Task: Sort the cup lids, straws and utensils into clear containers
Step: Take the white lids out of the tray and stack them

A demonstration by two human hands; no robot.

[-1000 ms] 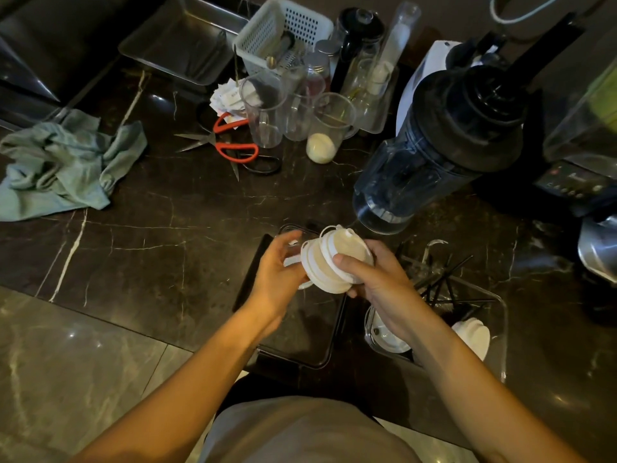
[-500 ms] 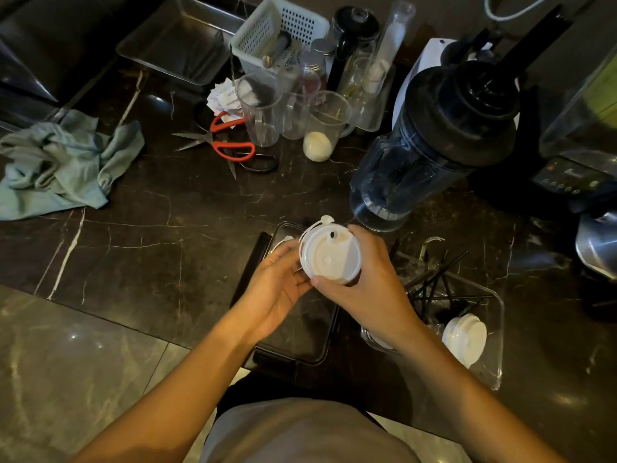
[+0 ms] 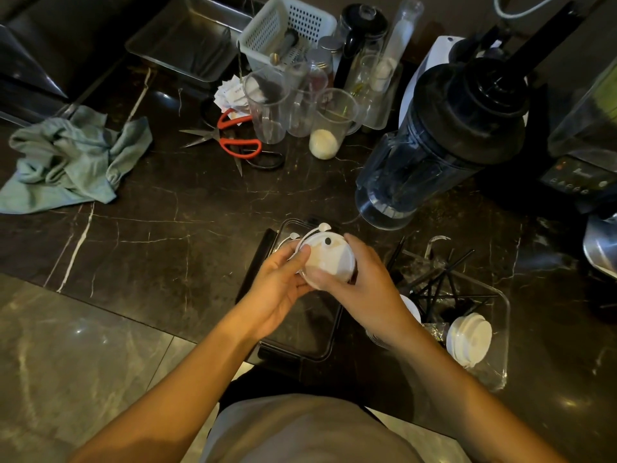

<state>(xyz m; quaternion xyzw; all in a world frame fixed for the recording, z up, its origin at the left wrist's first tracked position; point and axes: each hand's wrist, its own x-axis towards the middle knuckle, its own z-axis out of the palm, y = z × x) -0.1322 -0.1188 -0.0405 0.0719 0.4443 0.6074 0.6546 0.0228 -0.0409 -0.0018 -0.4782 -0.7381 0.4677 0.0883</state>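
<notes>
Head view: both hands, left hand [image 3: 278, 282] and right hand [image 3: 364, 289], curl fingers around white cup lids [image 3: 325, 257] above a clear container [image 3: 300, 332] at the counter's near edge.

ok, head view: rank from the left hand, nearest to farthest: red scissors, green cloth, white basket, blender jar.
From the left hand, which grips the lid stack:
1. Red scissors, up and slightly left on the counter.
2. Blender jar, up and right. Close to the scissors, so this order is loose.
3. Green cloth, far left.
4. White basket, at the back.
</notes>
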